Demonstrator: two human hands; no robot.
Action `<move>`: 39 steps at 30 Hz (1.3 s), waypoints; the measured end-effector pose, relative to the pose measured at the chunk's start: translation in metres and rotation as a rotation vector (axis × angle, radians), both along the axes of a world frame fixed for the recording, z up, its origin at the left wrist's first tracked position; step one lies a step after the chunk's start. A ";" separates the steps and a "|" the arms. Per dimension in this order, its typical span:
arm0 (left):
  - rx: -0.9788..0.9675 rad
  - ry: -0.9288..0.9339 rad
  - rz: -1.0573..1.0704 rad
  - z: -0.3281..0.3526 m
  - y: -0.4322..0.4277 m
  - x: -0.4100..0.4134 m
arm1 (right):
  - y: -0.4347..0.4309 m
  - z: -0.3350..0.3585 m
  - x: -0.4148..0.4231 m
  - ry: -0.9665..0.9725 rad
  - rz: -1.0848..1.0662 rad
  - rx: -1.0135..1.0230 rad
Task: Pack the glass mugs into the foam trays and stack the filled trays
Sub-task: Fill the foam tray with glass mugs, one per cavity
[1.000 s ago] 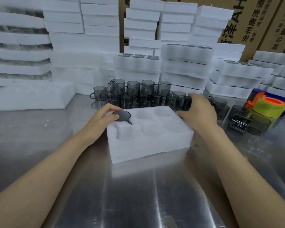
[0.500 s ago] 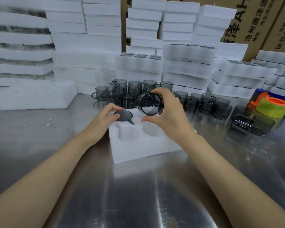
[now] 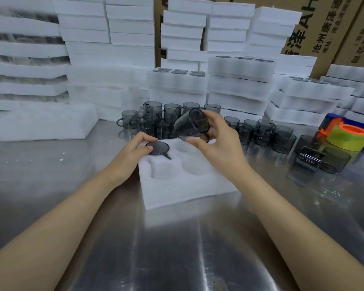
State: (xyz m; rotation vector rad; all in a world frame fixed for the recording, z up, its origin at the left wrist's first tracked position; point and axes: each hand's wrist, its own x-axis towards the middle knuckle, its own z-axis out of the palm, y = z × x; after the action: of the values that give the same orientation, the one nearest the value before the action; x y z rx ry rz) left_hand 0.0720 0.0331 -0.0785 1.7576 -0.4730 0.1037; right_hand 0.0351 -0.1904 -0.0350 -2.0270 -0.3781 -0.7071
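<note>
A white foam tray [image 3: 183, 190] with round pockets lies on the steel table in front of me. One smoky glass mug [image 3: 157, 148] sits upside down in its far left pocket. My left hand [image 3: 132, 154] rests on the tray's left edge, fingertips touching that mug's base. My right hand [image 3: 214, 141] grips a second smoky mug [image 3: 190, 124], tilted on its side above the tray's far middle pockets. More loose mugs [image 3: 168, 118] stand in a cluster behind the tray.
Stacks of foam trays [image 3: 240, 80] fill the back and left; some hold mugs. A loose foam piece [image 3: 44, 122] lies at left. A tape dispenser with yellow-green tape [image 3: 349, 136] sits at right, near more mugs [image 3: 282, 137]. Cardboard boxes [image 3: 324, 28] stand behind.
My right hand picked a mug from the cluster behind the tray, brought it over the tray and has now turned it, mouth away from me. The left hand has stayed on the tray.
</note>
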 end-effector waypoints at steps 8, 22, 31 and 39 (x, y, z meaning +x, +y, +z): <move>-0.004 0.001 -0.002 0.000 -0.001 -0.001 | -0.011 -0.001 0.009 0.157 -0.068 0.069; 0.038 -0.019 0.007 0.000 0.000 -0.001 | 0.000 -0.004 0.006 0.032 -0.033 -0.394; -0.012 -0.001 0.008 0.002 -0.002 -0.001 | -0.001 -0.003 0.007 0.140 -0.016 -0.697; -0.176 0.046 0.507 -0.004 0.001 0.024 | 0.001 -0.002 0.008 0.384 0.177 -0.780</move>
State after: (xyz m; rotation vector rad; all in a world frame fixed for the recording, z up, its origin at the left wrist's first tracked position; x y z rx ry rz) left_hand 0.0963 0.0341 -0.0828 1.6666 0.0248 0.4482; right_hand 0.0430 -0.1899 -0.0371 -2.7412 -0.6633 -0.0255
